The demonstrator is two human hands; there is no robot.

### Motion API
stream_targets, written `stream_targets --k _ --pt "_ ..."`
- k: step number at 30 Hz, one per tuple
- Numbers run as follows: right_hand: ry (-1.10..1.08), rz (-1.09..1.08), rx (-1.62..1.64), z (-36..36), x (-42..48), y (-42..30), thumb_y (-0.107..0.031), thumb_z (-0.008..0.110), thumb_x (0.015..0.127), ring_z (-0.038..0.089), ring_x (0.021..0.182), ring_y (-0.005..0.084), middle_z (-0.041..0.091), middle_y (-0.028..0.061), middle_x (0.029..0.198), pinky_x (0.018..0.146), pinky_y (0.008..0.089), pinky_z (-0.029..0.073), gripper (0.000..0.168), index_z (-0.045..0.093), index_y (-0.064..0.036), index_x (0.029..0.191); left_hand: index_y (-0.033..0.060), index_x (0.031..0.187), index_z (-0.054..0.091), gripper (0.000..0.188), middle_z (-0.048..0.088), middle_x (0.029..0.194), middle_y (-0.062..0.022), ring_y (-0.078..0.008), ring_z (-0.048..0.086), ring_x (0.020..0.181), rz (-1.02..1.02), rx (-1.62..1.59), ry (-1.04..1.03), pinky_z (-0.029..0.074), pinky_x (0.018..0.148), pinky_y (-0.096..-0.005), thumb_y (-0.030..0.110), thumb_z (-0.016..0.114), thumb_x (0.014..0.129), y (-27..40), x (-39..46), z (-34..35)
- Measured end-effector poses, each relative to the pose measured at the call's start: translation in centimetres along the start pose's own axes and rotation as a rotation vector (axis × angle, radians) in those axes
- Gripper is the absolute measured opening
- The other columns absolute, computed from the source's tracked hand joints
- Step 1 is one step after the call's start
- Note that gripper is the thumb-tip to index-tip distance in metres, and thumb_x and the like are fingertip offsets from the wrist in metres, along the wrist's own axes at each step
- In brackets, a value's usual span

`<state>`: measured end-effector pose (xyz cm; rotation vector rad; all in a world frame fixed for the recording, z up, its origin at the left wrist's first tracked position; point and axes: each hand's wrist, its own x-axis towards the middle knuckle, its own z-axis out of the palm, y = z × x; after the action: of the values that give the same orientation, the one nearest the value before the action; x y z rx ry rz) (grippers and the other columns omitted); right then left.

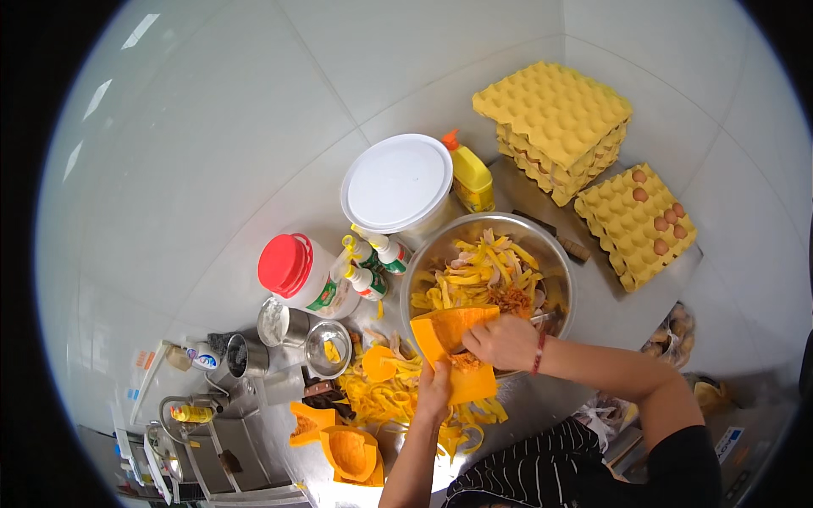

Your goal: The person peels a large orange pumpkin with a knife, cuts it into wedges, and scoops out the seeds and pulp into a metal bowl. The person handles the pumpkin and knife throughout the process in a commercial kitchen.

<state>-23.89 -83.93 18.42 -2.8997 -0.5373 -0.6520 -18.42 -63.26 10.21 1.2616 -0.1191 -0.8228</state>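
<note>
My left hand (434,388) grips a peeled orange pumpkin piece (438,336) from below, tilted over the near rim of a large steel bowl (568,273). My right hand (505,343), a red band at its wrist, reaches into the pumpkin's hollow with fingers curled. Stringy pulp (467,361) shows beneath those fingers; whether they hold a tool is hidden. Inside the bowl lie yellow peel strips (473,273) and a clump of orange pulp (513,300). A metal utensil (544,317) shows just past my right hand. More peel (375,400) covers the steel table left of my left hand.
Cut pumpkin pieces (349,452) and a cleaver (286,385) lie at left, near a sink (238,444). Behind stand spray bottles (368,282), a red-lidded jar (324,286) and a white-lidded tub (397,184). Egg trays (552,114) and a wooden-handled knife (571,248) are at right.
</note>
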Motion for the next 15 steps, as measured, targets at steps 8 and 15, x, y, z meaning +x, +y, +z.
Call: stream_targets --k 8,15 --pt "-0.024 0.109 -0.064 0.1 0.9 0.4 -0.012 0.056 0.075 0.060 0.051 0.0180 0.056 0.0071 0.064 0.043 0.0299 0.048 0.012 0.053 -0.001 0.079 0.0071 0.141 0.033 0.046 0.046 0.130 -0.0034 -0.0143 0.044 0.115 0.007 0.064 0.020 0.037 0.097 -0.0287 0.028 0.042 0.102 -0.3 -0.1 0.8" --pt "-0.011 0.150 -0.098 -0.6 1.3 0.6 -0.011 0.055 0.076 0.060 0.049 0.0192 0.056 0.0074 0.062 0.043 0.0309 0.048 0.010 0.054 -0.001 0.077 0.0071 0.140 0.034 0.044 0.048 0.125 -0.0028 -0.0132 0.046 0.110 0.097 0.139 0.020 0.039 0.094 -0.0286 0.027 0.042 0.101 -0.2 -0.6 0.5"
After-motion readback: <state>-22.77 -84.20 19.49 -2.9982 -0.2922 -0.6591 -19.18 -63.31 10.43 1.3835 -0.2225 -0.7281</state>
